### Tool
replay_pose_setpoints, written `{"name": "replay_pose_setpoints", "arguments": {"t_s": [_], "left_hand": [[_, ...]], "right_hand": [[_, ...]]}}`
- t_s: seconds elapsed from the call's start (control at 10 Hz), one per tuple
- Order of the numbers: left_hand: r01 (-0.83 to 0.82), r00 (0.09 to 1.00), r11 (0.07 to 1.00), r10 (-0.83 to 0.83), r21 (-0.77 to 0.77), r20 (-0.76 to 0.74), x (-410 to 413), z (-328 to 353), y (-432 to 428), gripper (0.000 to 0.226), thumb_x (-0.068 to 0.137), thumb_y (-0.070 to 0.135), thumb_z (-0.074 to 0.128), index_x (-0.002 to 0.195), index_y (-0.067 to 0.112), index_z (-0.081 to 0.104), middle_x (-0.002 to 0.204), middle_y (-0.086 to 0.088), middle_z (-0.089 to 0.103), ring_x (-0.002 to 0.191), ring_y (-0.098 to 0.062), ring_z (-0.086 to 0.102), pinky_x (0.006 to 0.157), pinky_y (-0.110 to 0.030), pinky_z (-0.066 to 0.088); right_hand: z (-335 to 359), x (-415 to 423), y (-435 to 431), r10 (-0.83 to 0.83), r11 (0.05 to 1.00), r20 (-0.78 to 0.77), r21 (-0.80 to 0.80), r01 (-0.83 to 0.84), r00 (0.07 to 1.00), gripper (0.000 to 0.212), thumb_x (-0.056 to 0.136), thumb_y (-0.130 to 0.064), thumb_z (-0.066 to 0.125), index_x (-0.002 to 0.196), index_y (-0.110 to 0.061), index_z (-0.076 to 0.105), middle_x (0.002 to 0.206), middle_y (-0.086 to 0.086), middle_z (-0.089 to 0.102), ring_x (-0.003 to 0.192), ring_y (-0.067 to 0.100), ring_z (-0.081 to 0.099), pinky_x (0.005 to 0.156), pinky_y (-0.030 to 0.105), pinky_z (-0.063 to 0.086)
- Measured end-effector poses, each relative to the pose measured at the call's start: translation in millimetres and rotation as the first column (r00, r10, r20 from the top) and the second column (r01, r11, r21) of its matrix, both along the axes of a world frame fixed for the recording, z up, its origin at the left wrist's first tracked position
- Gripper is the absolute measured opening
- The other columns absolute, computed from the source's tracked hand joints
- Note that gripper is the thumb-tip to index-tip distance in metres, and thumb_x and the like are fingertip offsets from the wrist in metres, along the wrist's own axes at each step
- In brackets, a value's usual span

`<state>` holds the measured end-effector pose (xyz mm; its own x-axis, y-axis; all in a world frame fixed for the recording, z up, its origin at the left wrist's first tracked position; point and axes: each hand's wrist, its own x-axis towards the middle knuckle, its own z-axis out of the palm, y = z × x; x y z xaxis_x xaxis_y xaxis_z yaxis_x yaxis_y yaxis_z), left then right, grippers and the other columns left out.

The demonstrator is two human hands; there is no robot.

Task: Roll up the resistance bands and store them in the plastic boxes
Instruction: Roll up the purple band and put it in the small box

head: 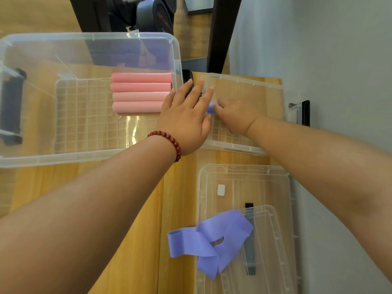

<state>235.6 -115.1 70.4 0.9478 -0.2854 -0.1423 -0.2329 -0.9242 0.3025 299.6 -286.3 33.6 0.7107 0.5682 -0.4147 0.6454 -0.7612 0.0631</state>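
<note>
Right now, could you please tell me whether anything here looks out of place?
One purple band lies unrolled and crumpled across the stacked lids, its end reaching onto the table, whereas the pink rolls sit neatly side by side in the large box.

Single head-worn wide-angle view, looking forward and steeply down, close over the wooden surface, grey wall along the right edge

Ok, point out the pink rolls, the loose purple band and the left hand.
pink rolls (141, 95): head view, middle of stack.
loose purple band (203, 234): head view, flat middle.
left hand (186, 115): head view, back of hand.
</note>
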Motion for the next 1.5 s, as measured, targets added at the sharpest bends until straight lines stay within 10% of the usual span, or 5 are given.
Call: {"name": "replay_pose_setpoints", "arguments": {"t_s": [0.7, 0.9, 1.5], "left_hand": [[-0.001, 1.0, 1.0, 0.001, 0.011, 0.005, 0.3, -2.4, -1.6, 0.059, 0.102, 0.036, 0.027, 0.156, 0.026, 0.008, 0.165, -0.001, 0.003, 0.151, -0.023, -0.001, 0.121, -0.044, 0.001], [0.0, 1.0, 0.999, 0.0, 0.032, 0.0, -0.2, -1.8, -2.5, 0.059, 0.102, 0.036, 0.026, 0.157, 0.026, 0.005, 0.165, -0.001, 0.002, 0.151, -0.023, -0.002, 0.121, -0.044, 0.001], [0.038, 0.997, 0.996, -0.044, 0.081, 0.064, -26.9, 25.0, -4.5, 0.056, 0.104, 0.044, 0.016, 0.156, 0.027, 0.006, 0.165, -0.003, 0.003, 0.151, -0.026, -0.002, 0.121, -0.043, -0.001]], "right_hand": [[-7.8, 3.1, -10.6, 0.042, 0.996, 0.089, 0.077, -0.049, 0.995, 0.041, 0.096, -0.01, 0.059, 0.134, 0.0, 0.047, 0.118, 0.016, 0.054, 0.071, 0.02, 0.046, 0.063, 0.027, 0.038], [-2.0, 4.0, -21.9, 0.129, 0.967, 0.244, 0.184, -0.177, 0.961, 0.04, 0.065, 0.0, 0.088, 0.096, 0.008, 0.064, 0.08, 0.021, 0.061, 0.04, 0.026, 0.049, 0.039, 0.025, 0.044], [51.2, -63.7, -27.2, -0.165, 0.853, 0.681, 0.462, -0.244, 0.714, 0.02, 0.095, -0.019, 0.058, 0.093, -0.004, 0.072, 0.081, 0.009, 0.069, 0.057, 0.024, 0.061, 0.045, 0.027, 0.048]]}}
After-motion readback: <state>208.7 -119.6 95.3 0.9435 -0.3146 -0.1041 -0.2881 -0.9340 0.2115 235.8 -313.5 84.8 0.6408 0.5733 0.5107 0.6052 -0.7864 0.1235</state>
